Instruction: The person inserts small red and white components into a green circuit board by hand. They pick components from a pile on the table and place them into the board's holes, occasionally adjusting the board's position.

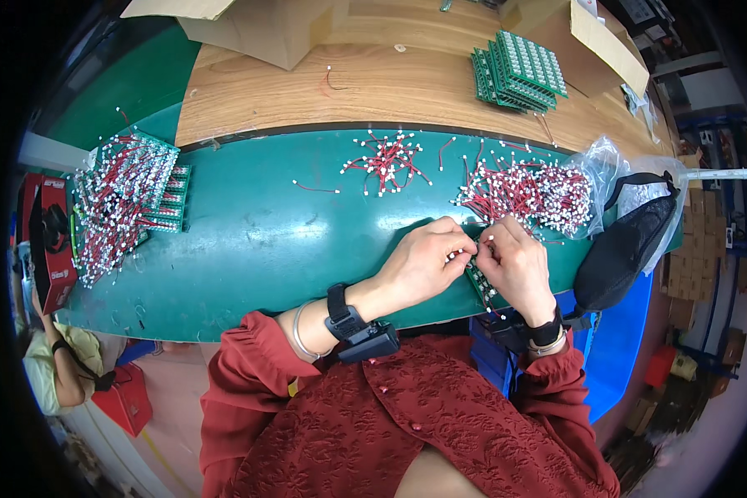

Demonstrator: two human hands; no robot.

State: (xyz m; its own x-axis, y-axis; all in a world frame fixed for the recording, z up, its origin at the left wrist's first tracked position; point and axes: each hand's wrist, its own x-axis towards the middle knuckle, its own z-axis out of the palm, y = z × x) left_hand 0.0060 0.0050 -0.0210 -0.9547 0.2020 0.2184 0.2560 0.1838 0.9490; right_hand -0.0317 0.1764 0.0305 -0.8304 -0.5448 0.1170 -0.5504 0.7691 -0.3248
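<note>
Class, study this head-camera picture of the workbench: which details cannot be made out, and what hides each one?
- Green circuit board, head view: mostly covered by the left hand and right hand.
- Which wire the fingertips pinch: too small, hidden between the hands.
- Bag of red wires: single connectors too small to tell apart.
- Cardboard box: cut off by the top edge.

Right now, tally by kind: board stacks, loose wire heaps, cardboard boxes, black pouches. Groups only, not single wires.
Green circuit board stacks: 2, a bare one on the wood and a wired one far left
Red wire heaps: 2, small and large
Cardboard boxes: 2, and
Black pouch: 1
Total: 7
</note>
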